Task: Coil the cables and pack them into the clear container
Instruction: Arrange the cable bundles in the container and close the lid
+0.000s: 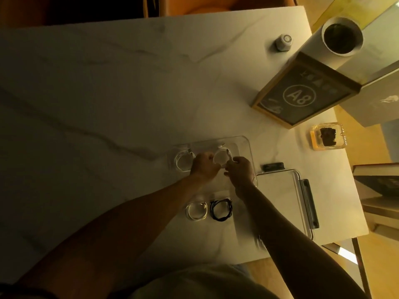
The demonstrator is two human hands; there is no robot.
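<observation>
Cables come first: a white coil (221, 157) sits between the two hands, down inside the clear container (248, 147), and both hands are on it. The left hand (204, 167) is closed around the coil's near-left edge, and the right hand (239, 171) pinches the loose end with its plug at the coil's right side. I judge they hold it this way to keep the loops from springing open while it is seated in the box.

Just left of the left hand, another white coiled cable (183, 161) already lies in the container, so the new one is going into the free space beside it.

Nearer the person, below both wrists, two more coils wait on the table (108, 104): a white one (196, 211) and a black one (221, 210), side by side and not quite touching. They look staged there for packing next.

To the right of the right forearm lies the container's clear lid (280, 195), set aside so the box stays open. Farther beyond the right hand stand a framed sign marked A8 (302, 96) and a small amber dish (327, 137), both well apart from the work.
</observation>
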